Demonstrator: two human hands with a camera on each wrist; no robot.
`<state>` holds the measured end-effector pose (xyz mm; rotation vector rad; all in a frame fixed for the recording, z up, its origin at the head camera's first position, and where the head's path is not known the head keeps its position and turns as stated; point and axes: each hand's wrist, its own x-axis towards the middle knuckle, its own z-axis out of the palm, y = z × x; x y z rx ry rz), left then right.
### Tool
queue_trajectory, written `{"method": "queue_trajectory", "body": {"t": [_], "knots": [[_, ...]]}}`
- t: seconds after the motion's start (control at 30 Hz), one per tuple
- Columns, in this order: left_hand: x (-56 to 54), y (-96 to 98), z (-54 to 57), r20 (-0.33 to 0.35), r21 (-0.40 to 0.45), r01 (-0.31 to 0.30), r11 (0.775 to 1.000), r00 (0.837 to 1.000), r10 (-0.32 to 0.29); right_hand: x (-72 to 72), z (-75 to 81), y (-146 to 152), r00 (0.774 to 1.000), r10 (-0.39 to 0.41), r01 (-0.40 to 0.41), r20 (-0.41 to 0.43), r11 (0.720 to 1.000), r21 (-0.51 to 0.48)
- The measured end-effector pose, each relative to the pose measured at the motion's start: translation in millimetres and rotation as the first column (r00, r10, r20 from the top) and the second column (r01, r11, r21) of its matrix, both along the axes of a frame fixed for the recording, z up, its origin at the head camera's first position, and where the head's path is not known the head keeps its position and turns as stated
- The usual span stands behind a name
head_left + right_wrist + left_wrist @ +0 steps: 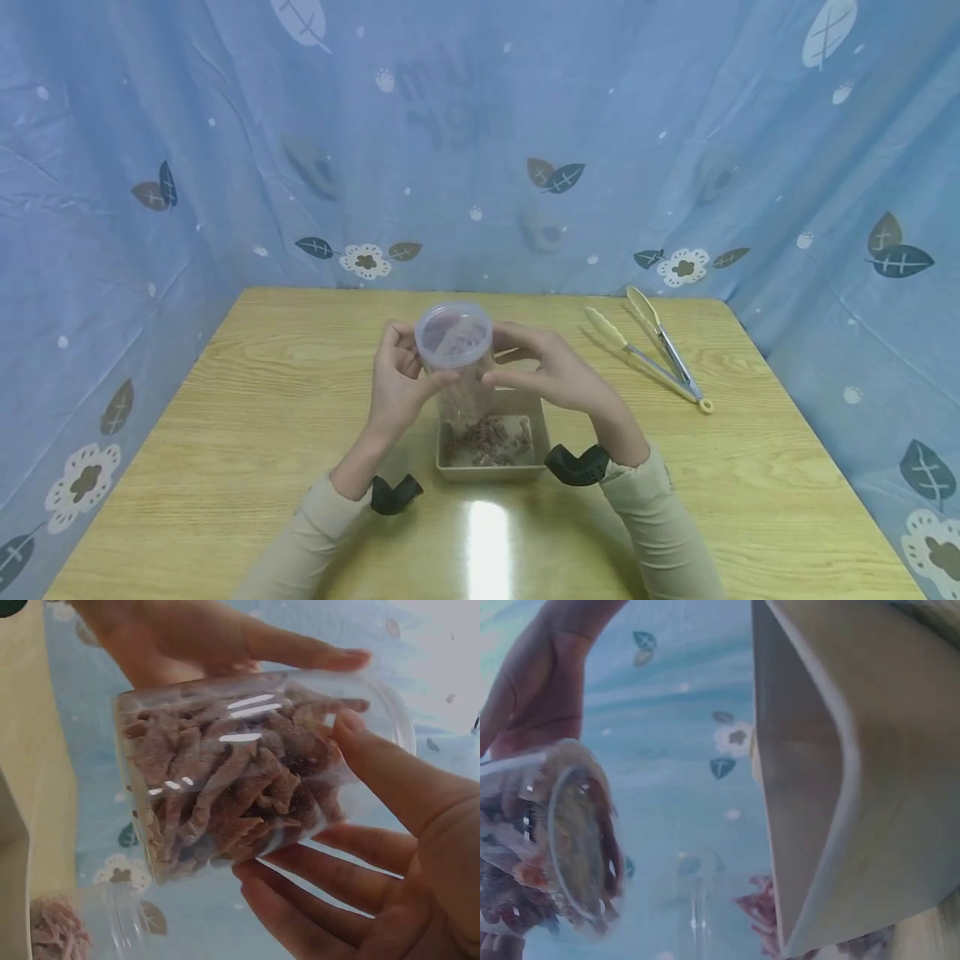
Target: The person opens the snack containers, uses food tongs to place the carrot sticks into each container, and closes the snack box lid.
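A clear plastic jar [453, 333] filled with brown strips that look like dried meat [225, 780] is held above the tan tray [491, 474]. Its round translucent top faces the head camera; whether a lid covers it I cannot tell. My left hand [397, 371] grips the jar's left side, thumb in front. From the right, my right hand [551, 371] holds it with thumb and fingers around the wall. Brown meat pieces [491, 437] lie in the tray below. Another clear container [124, 922] with meat pieces shows beside the tray wall in the right wrist view.
Metal tongs [663, 367] with cream tips lie spread at the right back of the wooden table [300, 358]. A blue patterned curtain [480, 167] hangs behind and along both sides. Each wrist wears a black band part [577, 465].
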<state>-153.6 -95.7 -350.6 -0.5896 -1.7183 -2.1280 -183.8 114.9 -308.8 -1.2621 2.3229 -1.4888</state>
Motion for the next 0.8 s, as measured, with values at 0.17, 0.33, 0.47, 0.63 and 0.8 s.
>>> {"method": "queue_trajectory", "body": {"t": [0.17,0.33,0.47,0.63,0.8], "knots": [[-4.6,1.4,5.9,-0.039,-0.106,-0.075,0.992,0.997,0.071,2.9,1.0,-2.5,0.990,-0.096,0.094,-0.106,0.995,-0.026],[-3.0,-2.1,15.7,0.021,-0.288,-0.101,0.952,0.994,0.112,1.1,0.5,-5.1,0.978,-0.187,0.177,-0.094,0.979,-0.103],[7.2,-5.3,35.4,0.118,-0.403,-0.002,0.915,0.992,0.054,-3.0,-1.8,-5.0,0.976,-0.209,0.200,-0.054,0.969,-0.148],[6.4,-16.4,43.2,0.189,-0.533,0.136,0.835,0.981,-0.039,-5.1,-2.4,-4.7,0.974,-0.221,0.210,-0.048,0.961,-0.179],[-8.8,-23.9,25.6,0.107,-0.589,0.086,0.804,0.994,-0.028,-4.8,-3.4,-5.8,0.972,-0.225,0.205,-0.068,0.953,-0.224]]}}
